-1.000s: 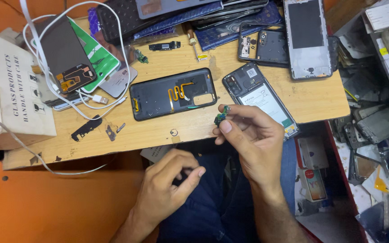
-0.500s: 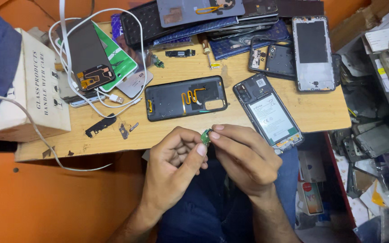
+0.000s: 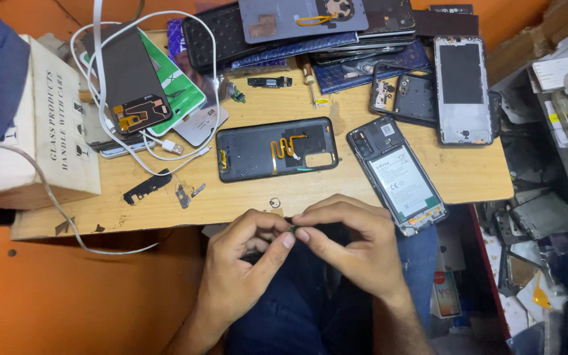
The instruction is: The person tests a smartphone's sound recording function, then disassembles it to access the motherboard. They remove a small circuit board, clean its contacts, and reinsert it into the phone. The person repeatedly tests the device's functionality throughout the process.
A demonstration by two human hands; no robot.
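Both hands are meeting just in front of the near edge of the wooden tabletop (image 3: 468, 177), over the person's lap. The left hand (image 3: 241, 273) and the right hand (image 3: 356, 246) are each pinching, fingertip to fingertip, one small dark part (image 3: 292, 229), so both grips are closed on it; the part is too small to make out in detail. Taking the black phone back cover (image 3: 276, 148) as the landmark: the pinched part is hanging below it, past the tabletop's edge. Right of the cover an opened phone (image 3: 397, 174) with its battery showing is lying at a slant, its lower end jutting over the edge. Left of the cover a white cable (image 3: 165, 141) is looping, and farther left a cardboard box (image 3: 54, 125) is standing.
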